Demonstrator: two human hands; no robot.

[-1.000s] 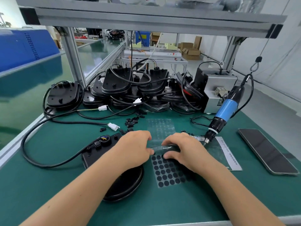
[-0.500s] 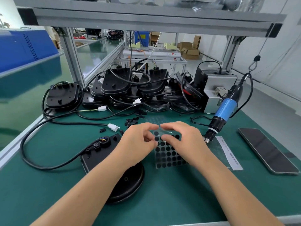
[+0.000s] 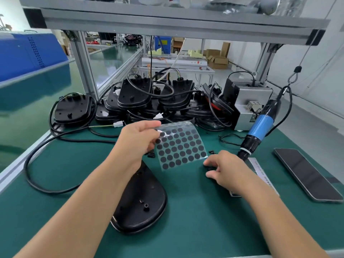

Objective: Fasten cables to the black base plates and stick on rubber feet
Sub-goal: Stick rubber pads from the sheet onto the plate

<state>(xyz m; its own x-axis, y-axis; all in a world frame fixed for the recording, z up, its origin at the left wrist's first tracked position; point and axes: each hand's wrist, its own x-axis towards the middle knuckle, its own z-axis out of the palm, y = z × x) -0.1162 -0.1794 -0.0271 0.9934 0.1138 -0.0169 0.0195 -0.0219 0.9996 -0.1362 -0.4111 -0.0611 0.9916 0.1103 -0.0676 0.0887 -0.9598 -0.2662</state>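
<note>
Left hand [image 3: 138, 141] pinching the left edge of a clear sheet of round black rubber feet [image 3: 181, 146] between thumb and fingers, holding it lifted off the green counter [image 3: 195, 211] and curving in the air. Right hand [image 3: 226, 169] resting low on the counter just below the sheet's lower right corner, fingers curled down around something small and dark; what exactly, impossible to tell. Lying under the left forearm, a black base plate [image 3: 141, 203], underside up, touching the counter, its far end hidden behind the left hand. Trailing off to the left from behind that hand, a black cable [image 3: 35, 151] looping across the counter. Piling up at the back of the counter, more black base plates [image 3: 154, 101] with cables wound among them, one plate [image 3: 72, 108] sitting apart to the left. Hanging from a hook on the right, a blue electric screwdriver [image 3: 259, 130], tip pointing down near the right hand. Standing behind it, a grey metal box [image 3: 247, 103]. Lying flat near the right edge, a dark phone [image 3: 307, 174], well apart from the sheet.
</note>
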